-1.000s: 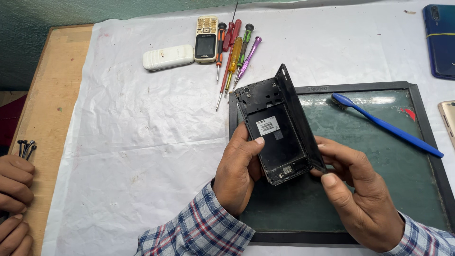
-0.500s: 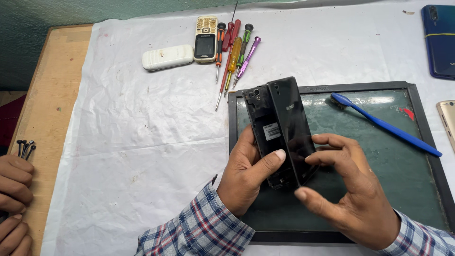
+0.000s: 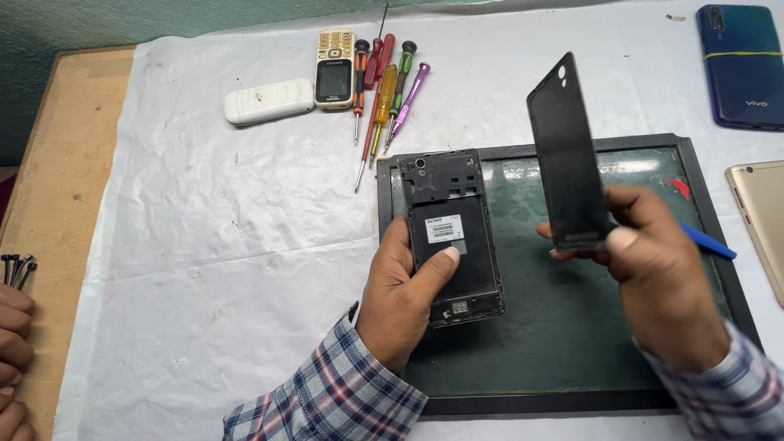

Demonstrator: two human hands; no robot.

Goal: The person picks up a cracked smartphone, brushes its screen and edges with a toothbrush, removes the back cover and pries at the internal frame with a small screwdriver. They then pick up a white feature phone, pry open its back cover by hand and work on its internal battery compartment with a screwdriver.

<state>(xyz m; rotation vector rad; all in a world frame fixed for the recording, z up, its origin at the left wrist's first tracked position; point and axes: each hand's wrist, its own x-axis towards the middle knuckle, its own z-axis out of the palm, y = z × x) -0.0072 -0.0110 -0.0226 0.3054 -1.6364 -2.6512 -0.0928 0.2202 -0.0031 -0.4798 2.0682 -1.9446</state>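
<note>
My left hand (image 3: pixel 406 287) grips a black smartphone (image 3: pixel 447 229) with its back exposed, showing a white label and the inner frame; my thumb lies across its lower half. My right hand (image 3: pixel 653 269) holds the phone's black back cover (image 3: pixel 565 155) upright by its lower end, apart from the phone and to its right. Both are above a dark green work mat with a black frame (image 3: pixel 572 343).
Several screwdrivers (image 3: pixel 384 98), a small gold keypad phone (image 3: pixel 334 69) and a white phone (image 3: pixel 269 100) lie at the back on white cloth. A blue phone (image 3: pixel 743 65) and a gold phone (image 3: pixel 763 220) sit at right. Another person's hand (image 3: pixel 12 359) rests at the left edge beside small screws (image 3: pixel 16 268).
The back cover came off the phone: it was hinged against the phone earlier, and my right hand has now lifted it clear to the right. My left hand keeps the phone.
</note>
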